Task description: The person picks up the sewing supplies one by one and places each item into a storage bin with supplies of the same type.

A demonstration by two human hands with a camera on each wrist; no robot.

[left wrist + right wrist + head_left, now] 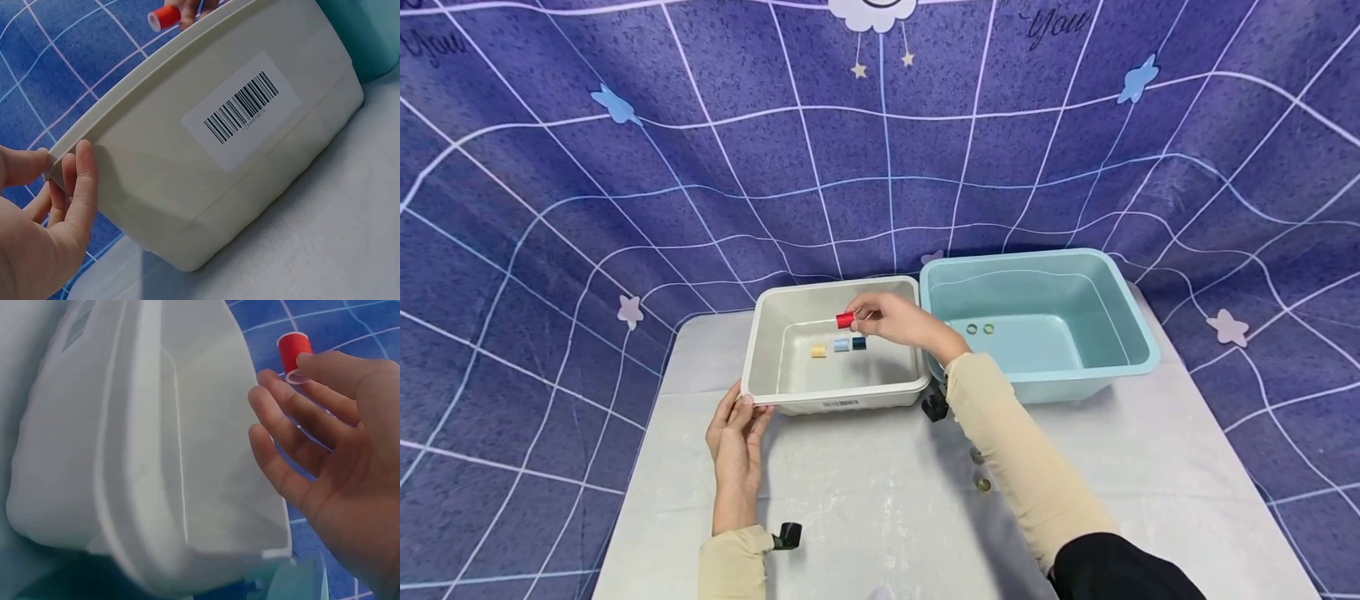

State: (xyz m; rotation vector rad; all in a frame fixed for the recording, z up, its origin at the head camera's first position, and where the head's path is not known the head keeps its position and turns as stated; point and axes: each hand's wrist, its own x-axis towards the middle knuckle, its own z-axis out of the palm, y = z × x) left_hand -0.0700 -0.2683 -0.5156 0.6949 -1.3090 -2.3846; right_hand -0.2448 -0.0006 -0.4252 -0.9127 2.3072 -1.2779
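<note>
A red thread spool (846, 320) is pinched between the thumb and fingers of my right hand (891, 319), above the inside of the white bin (840, 392). In the right wrist view the red spool (294, 356) shows its white ends. My left hand (736, 442) grips the bin's near left corner; the left wrist view has the thumb (25, 165) over the rim and fingers beneath it. On the bin floor lie a yellow spool (818, 352), a light blue spool (841, 344) and a dark blue spool (859, 342).
A light blue bin (1075, 385) stands right of the white one, with two small ring-like pieces (981, 329) inside. Two small round metallic pieces (983, 484) lie on the white table (850, 500) beside my right forearm. A purple gridded cloth (880, 150) hangs behind.
</note>
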